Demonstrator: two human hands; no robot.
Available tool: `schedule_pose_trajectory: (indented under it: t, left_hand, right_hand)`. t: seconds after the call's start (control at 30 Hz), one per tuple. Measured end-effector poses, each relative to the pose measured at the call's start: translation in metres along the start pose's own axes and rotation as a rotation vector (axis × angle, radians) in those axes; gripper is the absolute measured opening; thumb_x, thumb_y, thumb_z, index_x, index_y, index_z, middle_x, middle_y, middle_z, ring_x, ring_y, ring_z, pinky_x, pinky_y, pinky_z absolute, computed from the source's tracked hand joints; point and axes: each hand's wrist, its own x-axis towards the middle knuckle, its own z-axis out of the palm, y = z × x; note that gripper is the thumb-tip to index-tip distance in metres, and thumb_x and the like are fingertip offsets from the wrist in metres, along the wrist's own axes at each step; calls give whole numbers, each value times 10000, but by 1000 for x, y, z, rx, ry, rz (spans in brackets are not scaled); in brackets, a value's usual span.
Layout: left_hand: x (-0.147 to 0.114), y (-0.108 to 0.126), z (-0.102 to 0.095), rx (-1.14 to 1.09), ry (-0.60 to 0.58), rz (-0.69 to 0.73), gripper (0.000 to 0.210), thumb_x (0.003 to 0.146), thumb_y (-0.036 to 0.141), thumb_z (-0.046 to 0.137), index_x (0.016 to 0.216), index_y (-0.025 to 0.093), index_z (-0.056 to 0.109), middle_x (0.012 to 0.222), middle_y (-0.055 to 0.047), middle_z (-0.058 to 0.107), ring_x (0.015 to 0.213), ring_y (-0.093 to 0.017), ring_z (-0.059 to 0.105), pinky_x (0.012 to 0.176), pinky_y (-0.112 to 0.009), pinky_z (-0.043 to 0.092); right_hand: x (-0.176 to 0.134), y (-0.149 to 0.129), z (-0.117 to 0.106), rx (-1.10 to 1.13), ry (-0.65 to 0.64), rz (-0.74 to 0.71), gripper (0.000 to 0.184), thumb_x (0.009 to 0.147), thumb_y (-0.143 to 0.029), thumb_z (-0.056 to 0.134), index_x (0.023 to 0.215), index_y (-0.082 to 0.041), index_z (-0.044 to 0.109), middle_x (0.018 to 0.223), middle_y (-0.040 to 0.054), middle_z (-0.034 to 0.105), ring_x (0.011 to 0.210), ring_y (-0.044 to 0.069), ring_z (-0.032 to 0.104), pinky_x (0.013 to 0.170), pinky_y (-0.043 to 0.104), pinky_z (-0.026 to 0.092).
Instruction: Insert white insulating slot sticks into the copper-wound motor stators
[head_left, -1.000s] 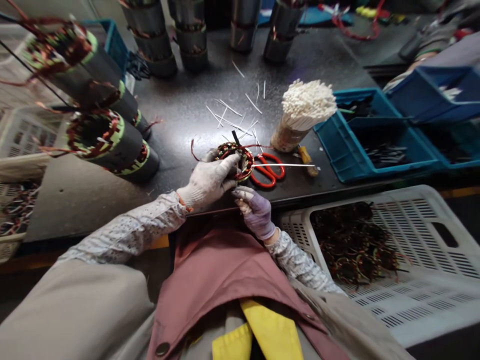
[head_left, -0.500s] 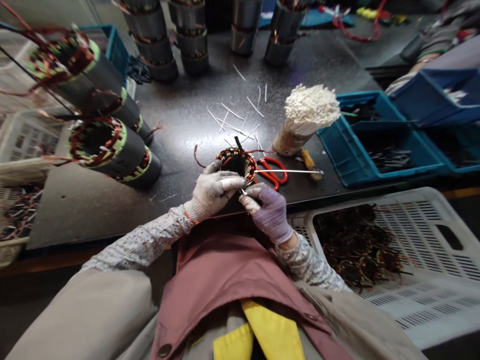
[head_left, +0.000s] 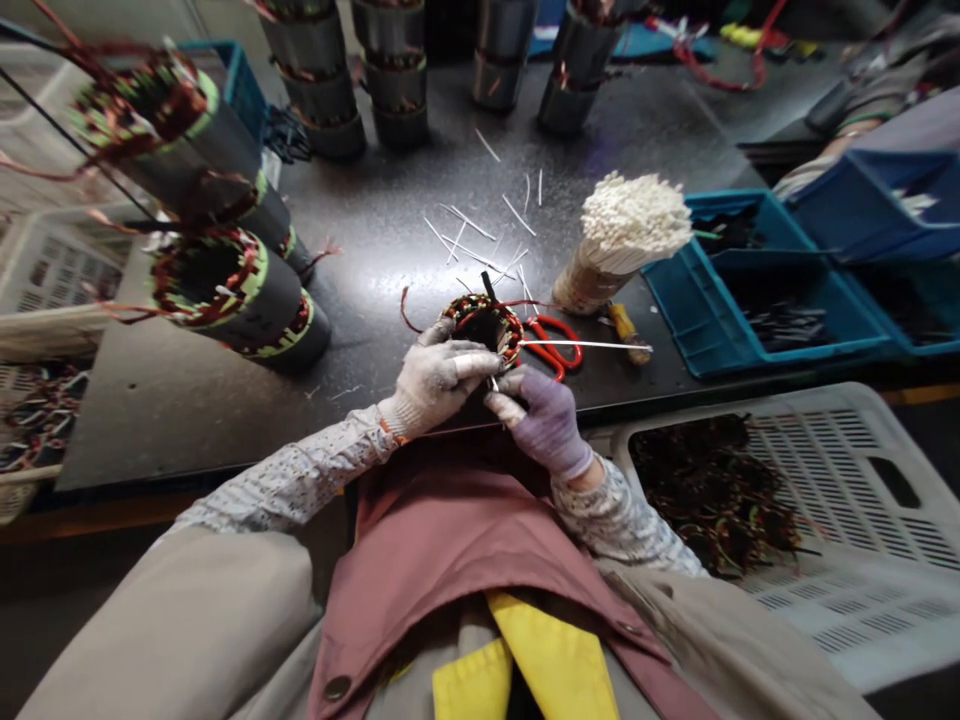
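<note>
A wire-wound motor stator (head_left: pixel 512 325) with copper, green and black windings stands at the table's near edge. My left hand (head_left: pixel 435 382), in a whitish glove, is closed around its near left rim. With fingers pinched together, my purple-gloved right hand (head_left: pixel 551 422) grips a short white end at the stator's near side. A long white cord (head_left: pixel 592 344) sticks out rightward from the windings; whether it joins the pinched end is hidden. Beside the stator lie red-handled scissors (head_left: pixel 574 352), partly covered. A yellow-handled tool (head_left: pixel 621 322) rests farther right.
Loose white cords (head_left: pixel 472 222) are scattered beyond the stator. A thick bundle of white cords (head_left: pixel 634 225) stands right, near blue bins (head_left: pixel 690 325). Larger stators (head_left: pixel 281 315) stand left and at the back. A white basket (head_left: pixel 847 440) holds wound parts. Another person's arm (head_left: pixel 840 140) shows at upper right.
The whole view has shifted slightly, so things sit a little farther right and lower. Both hands keep nearly the same hold at the stator.
</note>
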Motion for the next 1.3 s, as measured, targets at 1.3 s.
schedule_pose_trajectory:
  t: [1.3]
  left_hand:
    - [2,-5,-4,-29,-124,-88,215,903,248,569,1017,268,750,967,-14,781,942,-172,722,1041,-414,468]
  right_hand:
    - [12,-1,-4,-467,12,-225,246,917,-338,559,739,-194,649,697,71,657,581,142,537,537,274,350]
